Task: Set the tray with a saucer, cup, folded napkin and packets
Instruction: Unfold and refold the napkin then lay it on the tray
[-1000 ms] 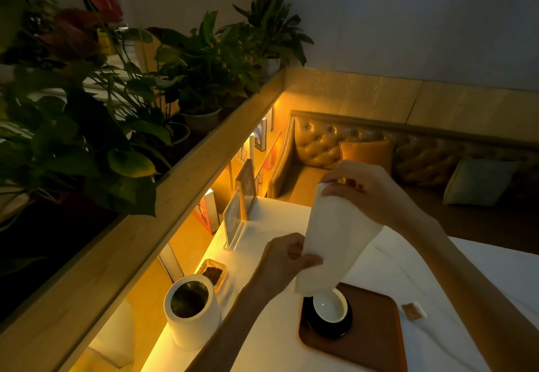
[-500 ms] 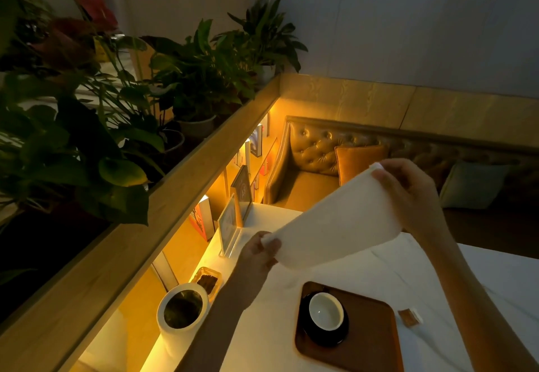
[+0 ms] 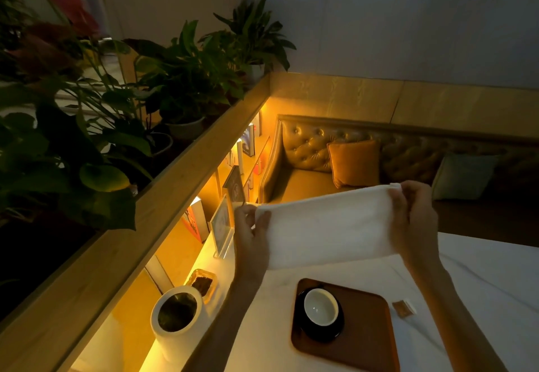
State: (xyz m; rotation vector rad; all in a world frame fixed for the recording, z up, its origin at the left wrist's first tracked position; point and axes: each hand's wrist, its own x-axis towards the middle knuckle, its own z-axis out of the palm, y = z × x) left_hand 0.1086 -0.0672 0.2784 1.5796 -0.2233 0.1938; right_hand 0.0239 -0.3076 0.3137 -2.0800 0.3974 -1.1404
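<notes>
A white napkin [image 3: 326, 225] is stretched flat in the air above the table. My left hand [image 3: 250, 234] pinches its left edge and my right hand [image 3: 414, 217] pinches its right edge. Below it a brown wooden tray [image 3: 364, 339] lies on the white tablecloth. On the tray's left part a white cup [image 3: 320, 307] stands upright on a black saucer [image 3: 320, 330]. A small brown packet [image 3: 404, 308] lies on the cloth just right of the tray.
A white cylindrical pot [image 3: 178, 322] and a small glass dish [image 3: 202, 284] stand at the table's left edge by a lit shelf with books and an acrylic stand [image 3: 221, 225]. Potted plants [image 3: 186, 79] fill the ledge above. A tufted sofa [image 3: 315, 152] with cushions lies beyond.
The napkin went from hanging upright over the cup to being held level and stretched wide. My right hand swung out to the right and my left hand rose.
</notes>
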